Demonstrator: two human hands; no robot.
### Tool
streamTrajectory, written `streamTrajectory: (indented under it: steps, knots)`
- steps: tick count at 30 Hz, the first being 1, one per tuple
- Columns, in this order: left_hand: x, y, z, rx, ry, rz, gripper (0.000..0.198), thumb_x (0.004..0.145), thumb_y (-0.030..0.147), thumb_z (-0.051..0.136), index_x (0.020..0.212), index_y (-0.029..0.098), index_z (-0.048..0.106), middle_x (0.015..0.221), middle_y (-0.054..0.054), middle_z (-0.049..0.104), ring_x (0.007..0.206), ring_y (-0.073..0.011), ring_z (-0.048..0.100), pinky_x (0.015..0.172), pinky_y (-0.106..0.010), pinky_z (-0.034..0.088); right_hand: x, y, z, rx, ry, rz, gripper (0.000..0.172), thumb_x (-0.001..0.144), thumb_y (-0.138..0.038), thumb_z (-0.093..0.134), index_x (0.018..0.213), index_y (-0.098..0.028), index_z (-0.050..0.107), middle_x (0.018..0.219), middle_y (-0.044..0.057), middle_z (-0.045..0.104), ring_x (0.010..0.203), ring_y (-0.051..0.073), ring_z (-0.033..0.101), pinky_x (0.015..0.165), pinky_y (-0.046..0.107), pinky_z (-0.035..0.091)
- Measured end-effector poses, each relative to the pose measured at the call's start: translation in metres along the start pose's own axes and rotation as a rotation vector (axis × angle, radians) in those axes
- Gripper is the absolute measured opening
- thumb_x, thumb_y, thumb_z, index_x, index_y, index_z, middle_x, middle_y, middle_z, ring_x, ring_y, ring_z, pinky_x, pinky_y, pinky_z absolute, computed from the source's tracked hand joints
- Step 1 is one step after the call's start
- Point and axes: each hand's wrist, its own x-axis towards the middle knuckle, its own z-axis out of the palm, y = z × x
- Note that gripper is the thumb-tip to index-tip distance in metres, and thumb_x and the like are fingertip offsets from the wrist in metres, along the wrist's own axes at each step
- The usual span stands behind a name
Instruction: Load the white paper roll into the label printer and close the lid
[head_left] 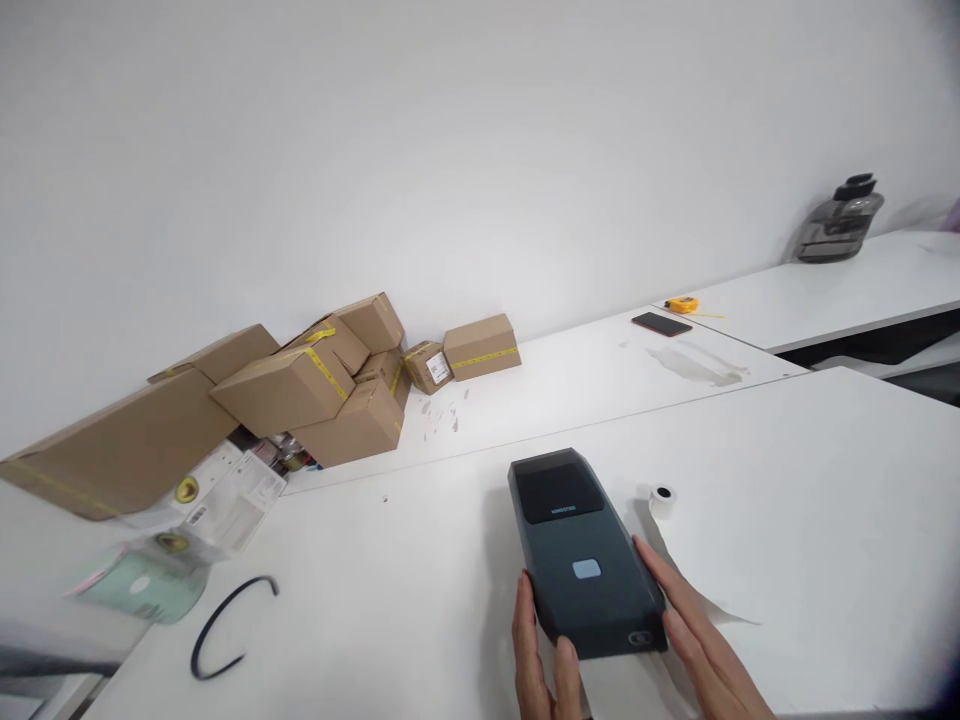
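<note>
A dark grey-green, box-shaped device (577,540) with a glossy black panel and a light blue button-like rectangle is between my hands, above the white table (390,580). I cannot make out its exact kind. My left hand (541,655) grips its near left corner, thumb at the front edge. Along its right side, my right hand (697,640) presses with fingers stretched forward. A small white paper roll (662,500) stands just right of the device, and its loose strip (712,605) runs toward my right hand.
Cardboard boxes (292,390) are piled by the wall at left, near papers (240,495) and a green pouch (150,585). A black curved strip (206,635) lies front left. Back right are a phone (661,324), a yellow tape measure (682,304) and a dark bottle (836,225).
</note>
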Motion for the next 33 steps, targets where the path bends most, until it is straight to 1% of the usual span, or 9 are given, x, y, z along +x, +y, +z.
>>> streamTrajectory:
  steps: [4,9,11,14,17,20,23,28,33]
  knots:
    - [0.0,-0.004,0.005,-0.036,0.059,0.032,0.071,0.084,0.062,0.056,0.143,0.023,0.049,0.151,-0.009,0.047,0.144,-0.0308,0.035,0.115,-0.039,0.038,-0.007,-0.008,0.004,0.011,0.03,-0.009,0.056,0.098,-0.055,0.034,0.151,-0.037,0.036,0.161,-0.004,0.031,0.149,0.027,0.024,0.12,0.054,0.024]
    - [0.008,0.018,0.003,-0.04,0.04,0.086,0.067,0.086,0.06,0.053,0.142,0.022,0.051,0.154,-0.008,0.044,0.146,-0.0299,0.031,0.116,-0.037,0.035,0.005,-0.008,-0.003,-0.075,0.022,-0.129,0.056,0.098,-0.052,0.033,0.152,-0.036,0.034,0.16,-0.002,0.033,0.147,0.029,0.028,0.116,0.051,0.035]
    - [0.017,0.037,0.003,-0.069,0.014,0.133,0.064,0.089,0.057,0.051,0.142,0.021,0.05,0.155,-0.008,0.042,0.145,-0.0285,0.033,0.116,-0.035,0.035,0.022,-0.015,-0.007,-0.132,0.017,-0.244,0.057,0.099,-0.053,0.033,0.152,-0.035,0.032,0.16,-0.001,0.033,0.147,0.03,0.028,0.115,0.05,0.036]
    - [0.043,0.067,0.004,-0.129,0.003,0.223,0.059,0.092,0.052,0.05,0.14,0.019,0.048,0.15,-0.012,0.048,0.14,-0.0262,0.043,0.113,-0.034,0.037,0.058,-0.041,-0.01,-0.192,0.017,-0.455,0.058,0.098,-0.058,0.028,0.152,-0.036,0.031,0.16,0.0,0.032,0.148,0.031,0.026,0.118,0.054,0.027]
    - [0.078,0.081,0.009,-0.144,0.047,0.224,0.053,0.093,0.05,0.05,0.136,0.02,0.049,0.137,-0.013,0.06,0.13,-0.0245,0.054,0.109,-0.037,0.041,0.098,-0.076,-0.006,-0.18,0.005,-0.577,0.057,0.098,-0.06,0.028,0.149,-0.034,0.035,0.155,0.003,0.041,0.143,0.03,0.035,0.117,0.052,0.029]
    - [0.109,0.074,0.016,-0.074,0.002,0.171,0.046,0.091,0.044,0.054,0.13,0.019,0.053,0.136,-0.014,0.059,0.129,-0.0244,0.053,0.108,-0.038,0.04,0.135,-0.106,0.001,-0.147,0.027,-0.562,0.052,0.099,-0.055,0.029,0.144,-0.03,0.04,0.143,0.008,0.054,0.13,0.028,0.05,0.107,0.048,0.041]
    - [0.125,0.056,0.023,0.048,-0.094,0.137,0.046,0.09,0.043,0.055,0.127,0.016,0.057,0.139,-0.016,0.056,0.13,-0.0259,0.051,0.107,-0.038,0.04,0.168,-0.126,0.007,-0.182,0.07,-0.534,0.053,0.099,-0.055,0.031,0.143,-0.027,0.04,0.136,0.011,0.058,0.124,0.03,0.055,0.101,0.049,0.045]
    - [0.129,0.037,0.03,0.174,-0.147,0.165,0.049,0.091,0.043,0.052,0.132,0.017,0.053,0.14,-0.015,0.055,0.128,-0.0265,0.05,0.105,-0.039,0.041,0.218,-0.142,0.017,-0.264,0.081,-0.401,0.063,0.096,-0.064,0.029,0.146,-0.026,0.038,0.12,0.012,0.068,0.108,0.035,0.065,0.091,0.052,0.048]
    - [0.132,0.029,0.032,0.199,-0.129,0.142,0.048,0.088,0.038,0.056,0.132,0.02,0.054,0.141,-0.014,0.055,0.129,-0.0259,0.051,0.104,-0.037,0.042,0.245,-0.145,0.023,-0.266,0.049,-0.324,0.065,0.094,-0.066,0.03,0.142,-0.024,0.043,0.125,0.014,0.066,0.112,0.036,0.063,0.094,0.052,0.047]
